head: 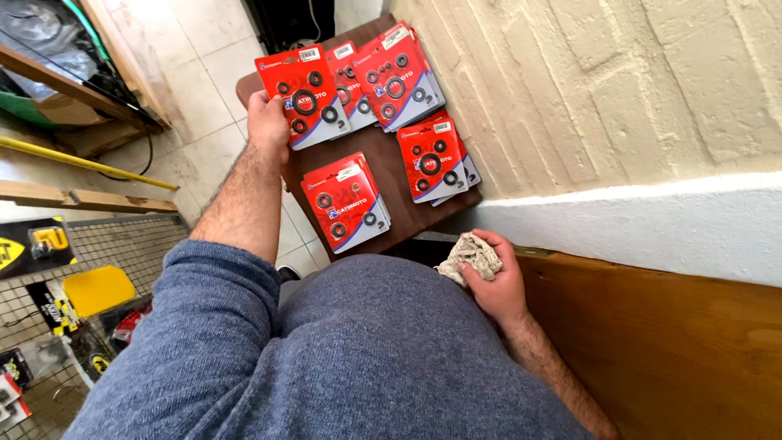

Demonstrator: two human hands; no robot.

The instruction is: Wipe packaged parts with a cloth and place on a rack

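Observation:
My left hand grips the lower left corner of a red blister pack of black rubber rings that lies on a small dark brown table. More stacks of the same red packs lie on the table: one at the far end, one near the wall, one at the front. My right hand rests against my body, closed around a crumpled beige rag. My blue-grey sweater fills the lower part of the view.
A painted brick wall with a white ledge runs along the right, above a wooden panel. At the left, a wire rack holds packaged parts, with wooden planks, a yellow rod and tiled floor.

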